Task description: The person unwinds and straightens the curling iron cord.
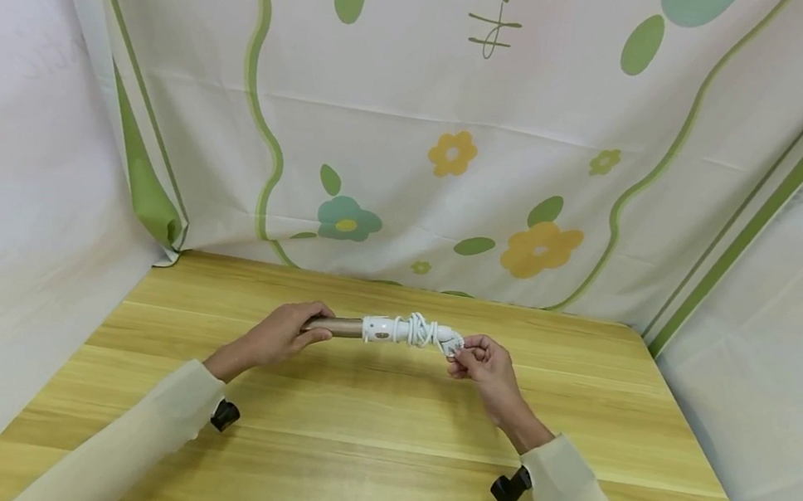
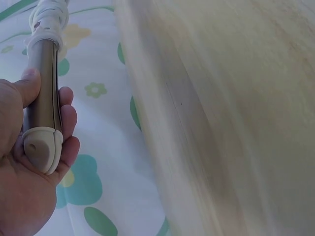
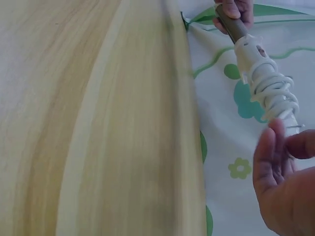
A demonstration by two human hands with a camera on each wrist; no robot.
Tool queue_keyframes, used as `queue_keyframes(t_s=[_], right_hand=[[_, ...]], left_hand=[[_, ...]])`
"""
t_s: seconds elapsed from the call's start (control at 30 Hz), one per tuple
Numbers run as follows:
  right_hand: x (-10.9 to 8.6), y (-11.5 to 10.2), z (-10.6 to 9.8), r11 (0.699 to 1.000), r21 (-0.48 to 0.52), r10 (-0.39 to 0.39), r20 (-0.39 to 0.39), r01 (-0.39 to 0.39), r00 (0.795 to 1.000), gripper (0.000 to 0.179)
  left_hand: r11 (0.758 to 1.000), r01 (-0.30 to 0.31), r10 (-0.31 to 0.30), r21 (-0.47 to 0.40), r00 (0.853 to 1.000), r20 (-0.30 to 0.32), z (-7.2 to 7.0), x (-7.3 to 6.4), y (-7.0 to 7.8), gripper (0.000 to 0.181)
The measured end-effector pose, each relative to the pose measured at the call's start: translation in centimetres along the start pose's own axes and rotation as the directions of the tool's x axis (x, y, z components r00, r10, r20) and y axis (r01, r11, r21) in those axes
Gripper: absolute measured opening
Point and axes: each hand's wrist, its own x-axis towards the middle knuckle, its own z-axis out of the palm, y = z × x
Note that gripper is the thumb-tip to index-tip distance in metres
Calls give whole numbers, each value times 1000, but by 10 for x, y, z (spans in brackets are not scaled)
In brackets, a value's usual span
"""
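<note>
A curling iron [image 1: 380, 329] with a bronze barrel and a white handle is held level above the table. Its white cord [image 1: 422, 331] is wound several times round the handle. My left hand [image 1: 284, 330] grips the barrel [image 2: 43, 83], thumb on one side and fingers on the other; the pale tip [image 2: 43, 147] lies against the palm. At the other end, the fingers of my right hand [image 1: 488, 371] pinch the end of the cord by the handle. Those fingers partly hide what they pinch, so whether it is the plug I cannot tell.
The wooden table [image 1: 345, 461] runs beneath both hands. Behind it hangs a white cloth [image 1: 383, 156] printed with flowers, and pale cloth walls [image 1: 30, 155] stand on both sides. A black wrist camera [image 1: 511, 488] sits under each sleeve.
</note>
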Motion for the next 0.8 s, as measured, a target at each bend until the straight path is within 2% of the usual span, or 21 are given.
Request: queue_keyframes(t_s=[0.13,0.27,0.53,0.8], right_hand=[[0,-2,-8,998,51,33,111,-39,993,26],[0,-5,-13,996,59,60,156,-70,986,29],[0,-1,-11,997,32,63,141,-68,988,17],[-1,-3,-8,999,-29,37,96,-34,995,18]], left_hand=[[1000,16,-16,20,1000,-9,-1,-1,-2,25],[1000,7,-7,26,1000,-7,-1,0,-2,26],[999,-21,21,44,1000,-14,0,1,0,25],[998,-35,36,46,999,-24,1,-1,-1,24]])
